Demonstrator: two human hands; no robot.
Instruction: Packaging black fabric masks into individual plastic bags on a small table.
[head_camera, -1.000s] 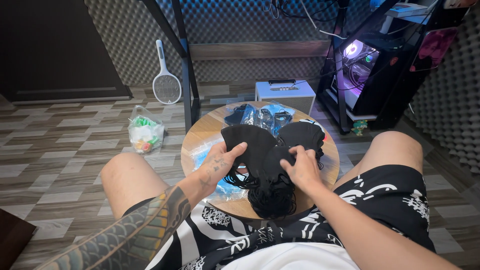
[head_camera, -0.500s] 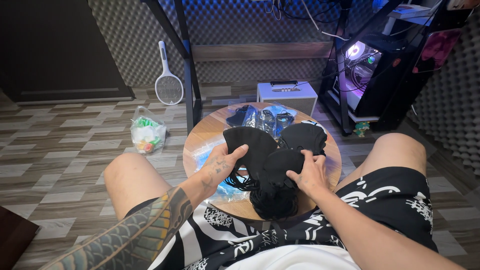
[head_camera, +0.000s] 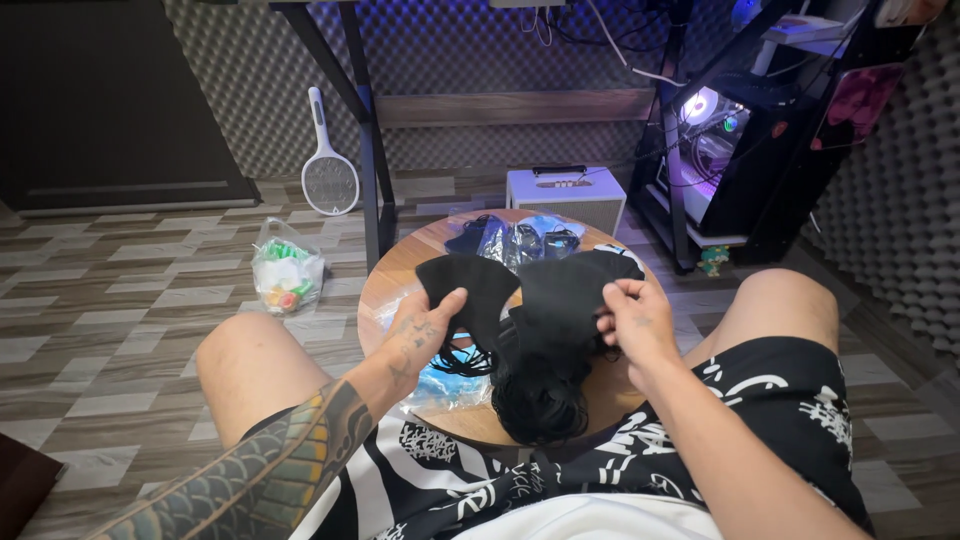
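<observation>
A clear plastic bag (head_camera: 287, 268) holding green and coloured items is seen on the floor, well off to the far left of the left hand (head_camera: 420, 330). Clear packets (head_camera: 522, 238) with dark pieces inside are laid on the round wooden table (head_camera: 395, 275), beyond both hands. A blue-tinted wrapper (head_camera: 447, 375) is spread on the table just under the left wrist.

A heap of black fabric pieces (head_camera: 535, 310) is found between the two hands, its lower end hanging over the near table edge. The left hand is laid on the left flap of the fabric, fingers loosely spread and the thumb raised against the cloth, the tattooed forearm reaching up from the lower left. The right hand (head_camera: 632, 318) is held at the right edge of the heap, fingertips drawn together and pinching a fold of the black fabric, wrist bent inward. A white box (head_camera: 566, 192) is seen on the floor beyond the table.
</observation>
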